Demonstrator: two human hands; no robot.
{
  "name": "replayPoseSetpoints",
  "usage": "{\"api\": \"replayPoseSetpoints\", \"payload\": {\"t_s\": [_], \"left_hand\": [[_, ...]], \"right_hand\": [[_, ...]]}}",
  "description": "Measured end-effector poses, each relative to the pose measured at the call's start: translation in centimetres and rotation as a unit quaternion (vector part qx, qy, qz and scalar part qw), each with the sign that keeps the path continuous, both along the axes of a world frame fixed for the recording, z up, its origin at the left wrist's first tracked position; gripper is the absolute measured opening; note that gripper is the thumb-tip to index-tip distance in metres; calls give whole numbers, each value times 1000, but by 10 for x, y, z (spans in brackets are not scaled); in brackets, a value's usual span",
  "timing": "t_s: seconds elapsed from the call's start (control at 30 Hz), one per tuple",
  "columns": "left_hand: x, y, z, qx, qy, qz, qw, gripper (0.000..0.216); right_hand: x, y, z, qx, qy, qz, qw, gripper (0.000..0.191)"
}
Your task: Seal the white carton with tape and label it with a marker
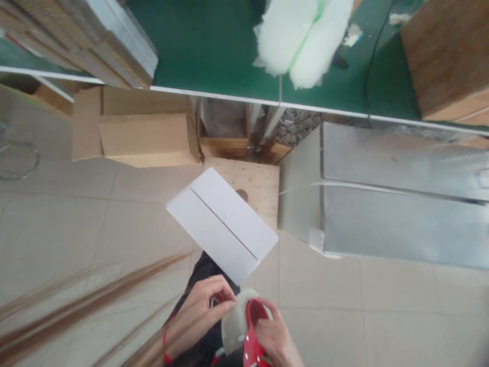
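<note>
Two flaps of white rectangular cardboard box [223, 224] folded shut; I see no tape over seam, so sealing looks undone. Box overlaps pale wooden board [263, 186] in view. Right fingers [264, 330] wrap red tape dispenser [250, 344]; left fingers [219, 284] curl beside clear tape roll [234, 326], grip unclear.

The bottom edge cuts the red tape dispenser [250, 346], the white box [233, 211] partly hides the plywood board [254, 176], and hair [114, 293] looks blurred.

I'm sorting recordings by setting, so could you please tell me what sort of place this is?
Probably a packing area: a tape dispenser in the right hand, a white box, and stacked cardboard on a green table.
</note>
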State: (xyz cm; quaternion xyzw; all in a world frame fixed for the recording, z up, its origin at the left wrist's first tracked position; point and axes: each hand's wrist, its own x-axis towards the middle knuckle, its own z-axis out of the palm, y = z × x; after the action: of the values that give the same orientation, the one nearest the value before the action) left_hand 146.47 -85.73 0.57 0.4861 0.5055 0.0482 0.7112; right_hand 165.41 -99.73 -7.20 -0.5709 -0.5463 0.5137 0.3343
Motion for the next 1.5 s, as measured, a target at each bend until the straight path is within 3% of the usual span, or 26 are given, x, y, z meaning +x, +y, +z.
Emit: {"api": "replayPoseSetpoints", "payload": {"t_s": [0.17,0.33,0.47,0.57,0.7,0.87,1.07,1.2,1.3,1.37,1.43,1.5], "left_hand": [[-42,-7,-19,-96,-65,90,989,16],[-70,-20,-29,-54,-143,219,964,34],[-94,-25,-31,-44,-151,274,949,29],[-109,-27,-34,-45,-156,296,941,24],[-123,-27,-41,-27,-155,316,935,24],[-131,-21,-51,11,-139,309,941,24],[-119,-16,-56,-3,-158,339,927,18],[-107,5,-81,88,-59,386,916,15],[-109,47,-119,237,99,444,859,23],[-111,83,-144,311,197,399,840,43],[-107,119,-163,321,262,315,854,62],[-98,146,-173,306,289,257,870,66]], "right_hand": [[-15,24,0,-30,30,59,997,35],[-38,50,-3,-53,-30,86,994,19],[-79,53,-1,-41,-86,122,988,15],[-98,49,6,-33,-112,157,981,24],[-98,64,22,-13,-132,233,964,44],[-95,97,36,-36,-112,316,941,30],[-79,123,26,-73,-75,370,923,34],[-47,136,19,-58,-122,303,944,39],[-21,142,18,-124,-136,149,972,42],[-5,147,18,-174,-142,25,974,50],[10,153,18,-195,-160,-58,966,58],[24,163,17,-193,-183,-101,959,64]]}}
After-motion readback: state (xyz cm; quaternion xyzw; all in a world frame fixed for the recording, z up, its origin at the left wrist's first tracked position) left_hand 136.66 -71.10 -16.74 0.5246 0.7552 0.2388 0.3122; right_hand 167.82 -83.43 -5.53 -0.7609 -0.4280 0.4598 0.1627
